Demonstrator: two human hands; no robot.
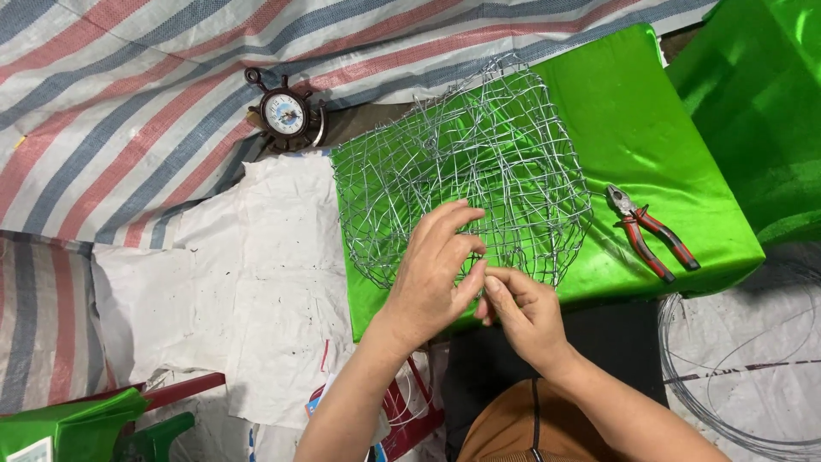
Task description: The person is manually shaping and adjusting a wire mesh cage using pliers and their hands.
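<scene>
A rounded frame of woven silver wire (479,162) lies on a table covered in shiny green cloth (650,128). My left hand (436,269) rests on the frame's near edge, fingers curled around its wires. My right hand (522,308) sits just beside it, thumb and fingers pinching a wire at the same near rim. The two hands touch at the fingertips. How the thin wire runs between the fingers is too fine to tell.
Red-handled pliers (650,231) lie on the green cloth to the right. A small ship-wheel clock (285,111) sits on the striped tarp (128,103) behind. A coil of loose wire (735,368) lies on the floor at right. White sacking (256,282) covers the left floor.
</scene>
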